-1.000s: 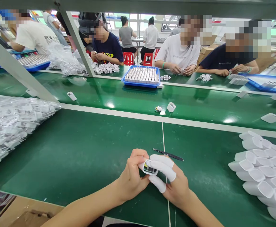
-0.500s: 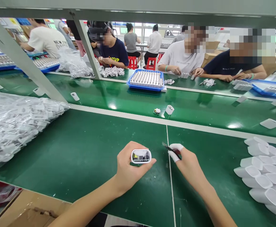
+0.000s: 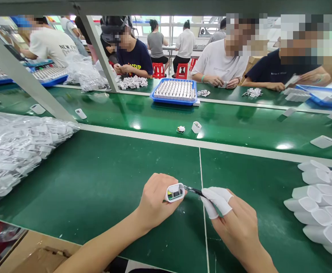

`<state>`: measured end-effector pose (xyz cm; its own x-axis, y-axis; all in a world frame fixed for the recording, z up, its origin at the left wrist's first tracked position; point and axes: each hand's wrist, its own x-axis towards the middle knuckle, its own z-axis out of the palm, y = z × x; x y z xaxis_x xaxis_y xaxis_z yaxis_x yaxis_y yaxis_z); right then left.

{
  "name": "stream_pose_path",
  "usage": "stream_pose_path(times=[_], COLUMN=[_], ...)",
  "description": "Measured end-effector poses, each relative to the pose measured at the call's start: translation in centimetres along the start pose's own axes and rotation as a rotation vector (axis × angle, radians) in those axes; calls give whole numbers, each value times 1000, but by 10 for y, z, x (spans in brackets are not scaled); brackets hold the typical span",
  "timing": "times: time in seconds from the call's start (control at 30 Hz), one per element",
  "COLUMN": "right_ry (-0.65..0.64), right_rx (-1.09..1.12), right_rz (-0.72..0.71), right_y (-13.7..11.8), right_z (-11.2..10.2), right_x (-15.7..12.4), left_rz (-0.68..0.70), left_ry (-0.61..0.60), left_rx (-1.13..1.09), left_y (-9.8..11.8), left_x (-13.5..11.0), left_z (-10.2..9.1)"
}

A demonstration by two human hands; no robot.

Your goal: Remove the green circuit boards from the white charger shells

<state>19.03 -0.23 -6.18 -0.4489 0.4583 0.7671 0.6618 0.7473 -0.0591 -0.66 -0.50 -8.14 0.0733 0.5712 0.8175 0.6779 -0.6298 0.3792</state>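
Note:
My left hand (image 3: 157,199) is wrapped round a white oval plastic housing (image 3: 169,198), its open end facing me. Inside the housing a small circuit board (image 3: 177,194) with a yellow part and dark parts shows. White finger cots cover several fingers of my right hand (image 3: 234,216), which pinches a pair of black tweezers (image 3: 195,190). The tweezers' tip reaches the right rim of the housing; whether it touches the rim I cannot tell.
Several white empty housings (image 3: 325,204) stand grouped at the right. A clear bag of white parts (image 3: 20,155) lies at the left. On the green belt beyond sit a loose circuit board (image 3: 181,129) and a white housing (image 3: 196,127). Co-workers sit opposite, near a blue tray (image 3: 173,101).
My right hand has turned and brought the tweezers up to the housing's rim. My left hand has shifted slightly right, tilting the housing. Pieces on the belt have moved a little left in view.

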Motion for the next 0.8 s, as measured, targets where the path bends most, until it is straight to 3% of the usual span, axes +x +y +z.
stream_pose_path(times=[0.8], right_ry=[-28], right_rx=[-56], right_rz=[12], right_y=[-3], right_z=[0], right_x=[-2], left_rz=[-27], left_ry=[-52], left_rx=[38], left_y=[4], left_x=[1], left_z=[1])
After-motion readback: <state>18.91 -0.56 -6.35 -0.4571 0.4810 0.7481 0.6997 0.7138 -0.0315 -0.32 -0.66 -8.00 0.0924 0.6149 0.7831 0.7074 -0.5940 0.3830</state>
